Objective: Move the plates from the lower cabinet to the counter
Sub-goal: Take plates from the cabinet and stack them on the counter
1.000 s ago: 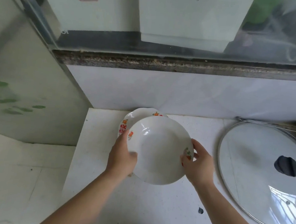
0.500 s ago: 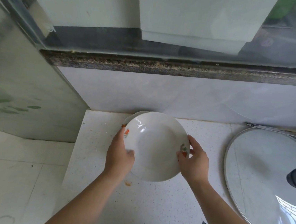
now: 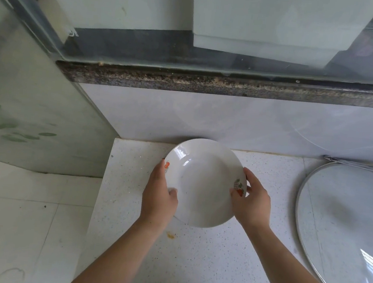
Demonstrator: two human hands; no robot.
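A white plate point(image 3: 202, 181) with small fruit prints on its rim is over the far left part of the white speckled counter point(image 3: 191, 267), close to the back wall. My left hand point(image 3: 159, 193) grips its left rim and my right hand point(image 3: 251, 201) grips its right rim. The plate covers the spot where another plate lay; that lower plate is hidden now. I cannot tell whether the held plate rests on it or hovers just above.
A large glass pot lid point(image 3: 343, 234) with a metal rim lies on the counter at the right. A dark stone sill point(image 3: 209, 84) and window run above the tiled back wall. The counter's left edge drops to a tiled floor point(image 3: 25, 217). An orange stain point(image 3: 170, 235) marks the counter.
Both hands have carried the plate away from me toward the back wall and over the first plate, which showed at the upper left before and is now covered.
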